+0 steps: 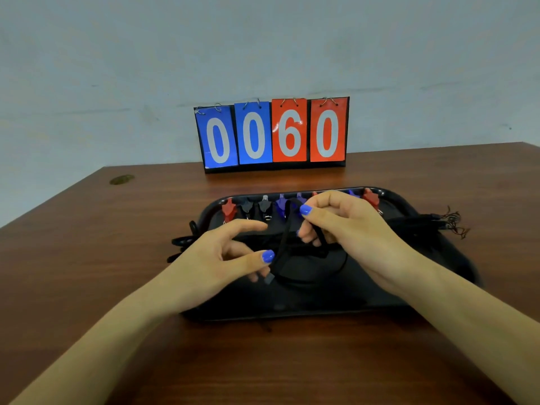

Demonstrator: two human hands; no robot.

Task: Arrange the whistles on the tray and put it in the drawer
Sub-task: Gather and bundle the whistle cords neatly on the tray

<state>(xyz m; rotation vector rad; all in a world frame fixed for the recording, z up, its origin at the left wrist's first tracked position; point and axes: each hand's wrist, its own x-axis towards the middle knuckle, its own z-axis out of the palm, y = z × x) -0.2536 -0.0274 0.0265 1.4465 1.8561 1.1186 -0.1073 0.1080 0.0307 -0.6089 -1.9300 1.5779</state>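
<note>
Desk, brown wood-grain top: largest item. We see its far edge at the wall and its far-left corner; bare wood lies left and right of the tray, so we judge ample room to lift or slide the tray sideways. No drawer is in view.

Scoreboard, flip-card stand in blue and red reading 0060: upright at the far edge, behind the tray and apart from it. We judge a careless forward push of the tray could topple it.

Tray, black oval plastic with raised rim: centre of the desk, near us.

Whistles, small red, black, white and blue plastic pieces: ranged in a row along the tray's far rim, some hidden behind the right hand.

Lanyards, black cords: bundled ends overhang the tray's right rim, others its left rim. Risk we judge: trailing ends may snag on the desk edge or a drawer, dragging whistles out of line.

Left hand: over the tray's middle, grip pinching a black cord between thumb and fingers, forefinger extended.

Right hand: just beside the left, grip curled around the same cord. Risk we judge: a tug here could pull its whistle from the row or tangle neighbouring cords.
</note>
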